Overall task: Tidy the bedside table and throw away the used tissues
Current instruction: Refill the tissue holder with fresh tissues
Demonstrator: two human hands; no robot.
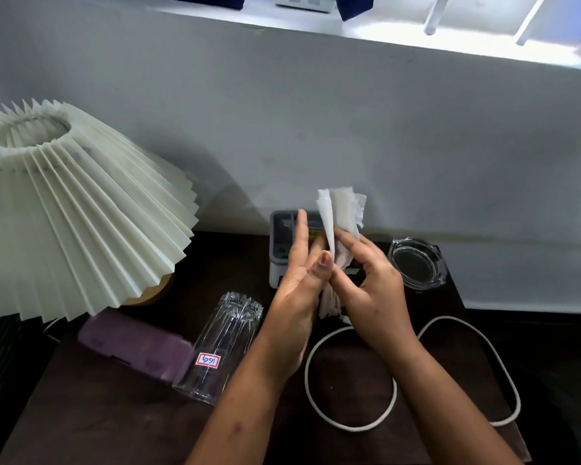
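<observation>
Nearest, along the front of the dark desk [114,414], a white cable [351,427] lies in loose loops toward the right front corner, and a ribbed clear glass [220,347] lies on its side left of the forearms, resting against a purple case [131,344]. Above the middle of the desk both hands work on a wad of white tissue [337,219]: the left hand [294,290] has its thumb pressed to the paper while its fingers stand straight and spread, and the right hand [371,283] is closed on the tissue, probably bunching the sheets into one bundle that can be carried off in a single trip. Behind them, at the back edge, sits a grey box-shaped device [280,243], with a glass ashtray [416,263] at the right back corner. A pleated lamp shade [74,209] overhangs the left back corner.
</observation>
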